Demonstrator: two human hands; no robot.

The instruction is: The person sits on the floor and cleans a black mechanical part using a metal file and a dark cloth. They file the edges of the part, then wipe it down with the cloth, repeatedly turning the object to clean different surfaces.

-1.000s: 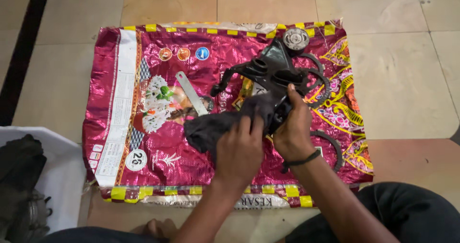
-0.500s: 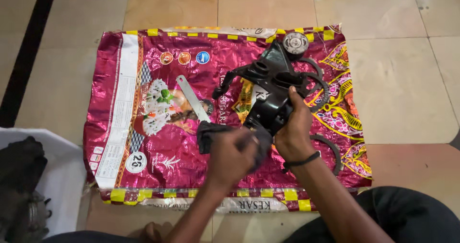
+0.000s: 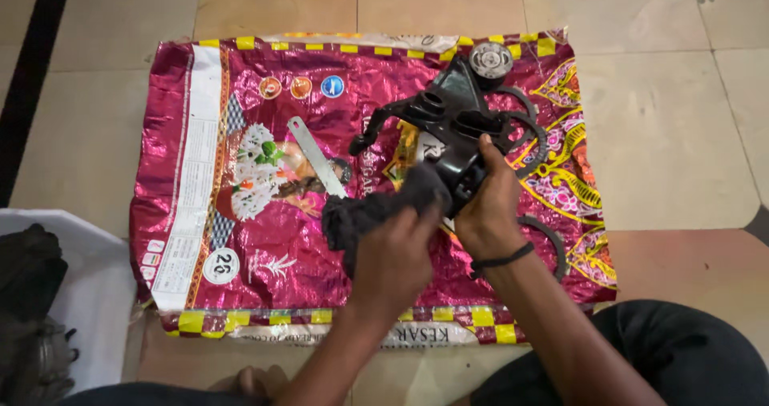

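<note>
Bare forearms, black band [image 3: 502, 259] on right wrist, dark trousers [image 3: 641, 358].

— What are we holding here?

— A black metal bracket [image 3: 452, 130], an irregular casting with round holes and thin curved arms. It lies tilted on the magenta sack, its near end lifted.

— And the other thing?

— A dark cloth [image 3: 364, 214], crumpled and bunched. We see it pressed against the near end of the bracket, touching it, its loose part trailing left over the sack.
</note>
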